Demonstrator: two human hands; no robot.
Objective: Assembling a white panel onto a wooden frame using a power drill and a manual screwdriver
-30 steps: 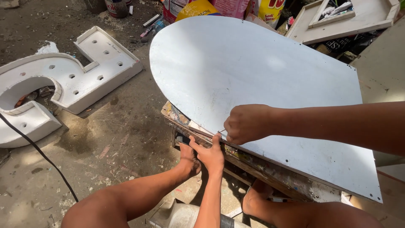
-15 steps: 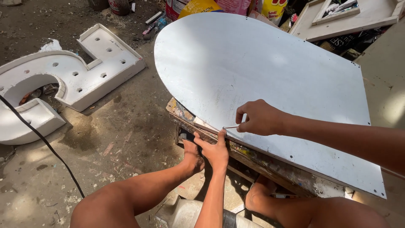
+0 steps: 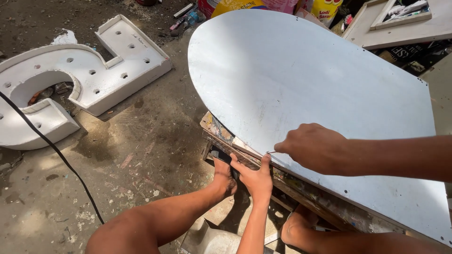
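Right hand pinching one thin pointed tool at near edge of one white rounded panel; left hand open, fingertip touching that edge, atop one paint-stained board.

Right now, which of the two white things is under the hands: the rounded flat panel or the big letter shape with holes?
The rounded flat white panel. The right hand rests on its near edge and the left hand touches that edge; the holed letter shape lies apart on the ground.

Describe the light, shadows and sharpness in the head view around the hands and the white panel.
Head view: hard sunlight washes out the white panel in a pale glare; the right hand and left hand are sharp, as is the dappled ground; edges bend slightly.
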